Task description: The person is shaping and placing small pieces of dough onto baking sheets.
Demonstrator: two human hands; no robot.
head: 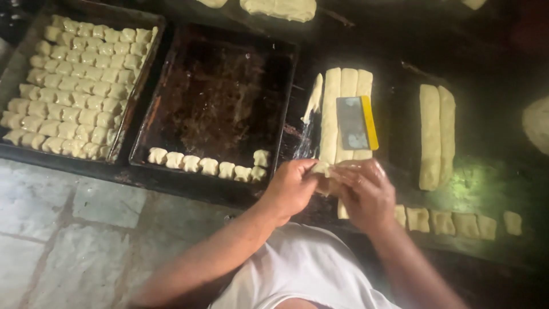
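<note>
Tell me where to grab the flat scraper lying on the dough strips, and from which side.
Take the scraper by its yellow handle strip along the right long edge, probably coming from the right. It lies flat on the dough strips, its grey blade covering them, so only that raised handle edge offers a pinch. Both the left hand and right hand are busy with a dough piece.

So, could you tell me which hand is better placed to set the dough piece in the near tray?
Left, probably. The left hand is beside the tray; the right hand sits farther away. Both pinch the dough piece.
</note>
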